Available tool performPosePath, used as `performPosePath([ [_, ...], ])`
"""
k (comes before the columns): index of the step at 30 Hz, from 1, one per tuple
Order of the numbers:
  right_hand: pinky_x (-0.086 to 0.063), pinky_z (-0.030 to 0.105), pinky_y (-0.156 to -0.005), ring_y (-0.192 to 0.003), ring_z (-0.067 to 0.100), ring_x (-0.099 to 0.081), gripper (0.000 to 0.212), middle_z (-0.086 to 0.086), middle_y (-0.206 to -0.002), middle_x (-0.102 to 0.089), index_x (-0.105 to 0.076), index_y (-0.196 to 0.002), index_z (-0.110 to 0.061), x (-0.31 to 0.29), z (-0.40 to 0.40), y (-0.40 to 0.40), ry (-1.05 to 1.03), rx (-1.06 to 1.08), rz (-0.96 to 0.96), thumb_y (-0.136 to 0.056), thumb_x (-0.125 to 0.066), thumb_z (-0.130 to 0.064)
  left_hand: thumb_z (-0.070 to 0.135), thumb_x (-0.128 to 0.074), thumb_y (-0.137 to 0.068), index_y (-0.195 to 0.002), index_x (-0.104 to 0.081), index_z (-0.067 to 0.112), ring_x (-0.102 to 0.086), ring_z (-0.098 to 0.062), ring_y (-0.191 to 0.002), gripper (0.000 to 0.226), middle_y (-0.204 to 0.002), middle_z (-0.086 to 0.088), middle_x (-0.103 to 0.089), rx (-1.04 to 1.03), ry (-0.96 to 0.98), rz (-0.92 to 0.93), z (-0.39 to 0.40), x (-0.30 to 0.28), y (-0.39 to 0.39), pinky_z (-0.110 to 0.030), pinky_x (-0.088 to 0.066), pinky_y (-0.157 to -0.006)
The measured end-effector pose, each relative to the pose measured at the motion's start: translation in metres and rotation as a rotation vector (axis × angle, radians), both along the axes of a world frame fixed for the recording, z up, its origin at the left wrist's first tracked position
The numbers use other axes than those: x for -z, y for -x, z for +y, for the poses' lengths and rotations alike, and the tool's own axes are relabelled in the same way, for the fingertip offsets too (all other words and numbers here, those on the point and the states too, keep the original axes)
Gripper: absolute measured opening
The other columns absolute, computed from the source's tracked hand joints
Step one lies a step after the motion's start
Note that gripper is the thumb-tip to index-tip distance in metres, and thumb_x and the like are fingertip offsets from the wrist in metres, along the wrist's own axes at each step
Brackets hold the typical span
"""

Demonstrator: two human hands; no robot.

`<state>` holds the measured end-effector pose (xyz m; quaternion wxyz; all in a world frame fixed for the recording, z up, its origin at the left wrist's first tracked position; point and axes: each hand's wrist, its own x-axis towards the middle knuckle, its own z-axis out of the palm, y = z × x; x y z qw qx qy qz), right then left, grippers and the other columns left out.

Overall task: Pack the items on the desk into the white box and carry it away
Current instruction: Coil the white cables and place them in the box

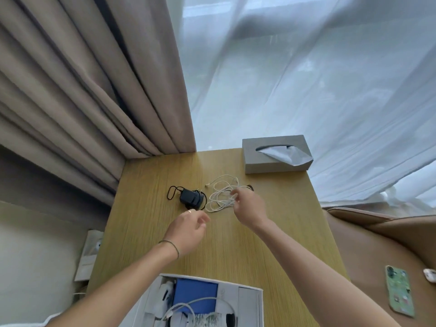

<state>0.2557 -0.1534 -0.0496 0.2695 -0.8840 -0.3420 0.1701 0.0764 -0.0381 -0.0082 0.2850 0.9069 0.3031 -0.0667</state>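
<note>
A loose tangle of white cable [220, 197] lies on the wooden desk [271, 232]. My right hand [249, 208] pinches the cable's right side. Left of the cable sits a black charger [191, 197] with a thin black cord. My left hand [188, 228] hovers just in front of the charger with loosely curled fingers, holding nothing. The white box [250, 305] stands open at the desk's near edge, with a blue item, a white cable and other white things inside; my left forearm covers part of it.
A grey tissue box [276, 159] stands at the desk's far right corner. Curtains hang behind the desk. A brown leather seat [377, 244] to the right carries a phone in a green case [400, 291]. A white packet [88, 253] lies left of the desk.
</note>
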Motion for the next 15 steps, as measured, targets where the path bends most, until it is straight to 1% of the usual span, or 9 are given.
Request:
performPosePath([
  [2, -0.046, 0.026, -0.074, -0.100, 0.020, -0.065, 0.037, -0.001, -0.120, -0.065, -0.068, -0.119, -0.019, 0.007, 0.012, -0.008, -0.046, -0.013, -0.092, -0.087, -0.059, -0.005, 0.028, -0.053, -0.098, -0.111, -0.063, 0.036, -0.057, -0.001, -0.096, 0.018, -0.104, 0.016, -0.060, -0.005, 0.001, 0.015, 0.002, 0.005, -0.006, -0.027, -0.054, -0.083],
  [4, -0.051, 0.028, -0.072, -0.098, 0.022, -0.065, 0.045, 0.000, -0.123, -0.062, -0.066, -0.122, -0.018, 0.013, 0.023, -0.017, -0.069, -0.046, -0.147, -0.081, -0.062, 0.001, 0.028, -0.052, -0.098, -0.111, -0.064, 0.035, -0.057, -0.001, -0.096, 0.018, -0.104, 0.016, -0.060, -0.014, 0.001, 0.015, 0.004, 0.010, -0.012, -0.028, -0.054, -0.083],
  [6, -0.052, 0.032, -0.072, -0.098, 0.025, -0.067, 0.057, 0.000, -0.129, -0.061, -0.060, -0.130, -0.020, 0.020, 0.032, -0.026, -0.012, -0.109, -0.184, -0.078, -0.067, 0.003, 0.027, -0.052, -0.098, -0.110, -0.064, 0.035, -0.057, 0.000, -0.096, 0.018, -0.103, 0.016, -0.060, -0.026, 0.005, -0.001, 0.005, 0.013, -0.017, -0.028, -0.054, -0.082],
  [7, -0.052, 0.034, -0.072, -0.099, 0.026, -0.067, 0.060, 0.000, -0.129, -0.061, -0.057, -0.133, -0.021, 0.025, 0.035, -0.029, 0.039, -0.138, -0.196, -0.078, -0.069, 0.001, 0.027, -0.052, -0.098, -0.109, -0.065, 0.035, -0.057, 0.000, -0.096, 0.019, -0.103, 0.016, -0.061, -0.030, 0.009, -0.011, 0.005, 0.014, -0.019, -0.028, -0.054, -0.083],
  [8, -0.052, 0.035, -0.072, -0.100, 0.027, -0.067, 0.059, 0.001, -0.127, -0.063, -0.057, -0.134, -0.021, 0.029, 0.036, -0.033, 0.090, -0.161, -0.200, -0.079, -0.069, 0.000, 0.026, -0.052, -0.098, -0.109, -0.065, 0.035, -0.057, -0.001, -0.096, 0.019, -0.103, 0.015, -0.061, -0.036, 0.015, -0.020, 0.005, 0.014, -0.021, -0.029, -0.055, -0.084],
  [10, -0.048, 0.034, -0.071, -0.097, 0.028, -0.067, 0.042, 0.003, -0.116, -0.066, -0.065, -0.124, -0.019, 0.035, 0.038, -0.038, 0.133, -0.168, -0.190, -0.084, -0.066, -0.003, 0.025, -0.053, -0.097, -0.107, -0.066, 0.035, -0.058, -0.002, -0.096, 0.020, -0.102, 0.014, -0.061, -0.052, 0.034, -0.044, 0.005, 0.013, -0.025, -0.033, -0.055, -0.085],
  [12, -0.049, 0.034, -0.068, -0.089, 0.028, -0.066, 0.023, 0.003, -0.101, -0.065, -0.074, -0.106, -0.017, 0.035, 0.037, -0.038, 0.086, -0.103, -0.144, -0.089, -0.061, -0.008, 0.023, -0.053, -0.097, -0.107, -0.067, 0.035, -0.058, -0.003, -0.097, 0.021, -0.102, 0.014, -0.062, -0.072, 0.042, -0.084, 0.006, 0.009, -0.026, -0.034, -0.055, -0.085],
  [13, -0.050, 0.034, -0.067, -0.085, 0.027, -0.065, 0.020, 0.002, -0.096, -0.064, -0.076, -0.098, -0.017, 0.033, 0.037, -0.036, 0.052, -0.068, -0.110, -0.090, -0.060, -0.010, 0.022, -0.053, -0.097, -0.107, -0.067, 0.034, -0.058, -0.003, -0.098, 0.021, -0.103, 0.013, -0.062, -0.085, 0.042, -0.110, 0.007, 0.007, -0.026, -0.033, -0.055, -0.085],
  [15, -0.049, 0.031, -0.064, -0.080, 0.021, -0.063, 0.018, -0.001, -0.089, -0.065, -0.077, -0.089, -0.018, 0.023, 0.035, -0.033, -0.019, -0.031, -0.052, -0.089, -0.059, -0.012, 0.020, -0.054, -0.096, -0.110, -0.067, 0.032, -0.059, -0.003, -0.101, 0.022, -0.106, 0.012, -0.063, -0.117, 0.036, -0.174, 0.008, -0.001, -0.024, -0.030, -0.055, -0.087],
])
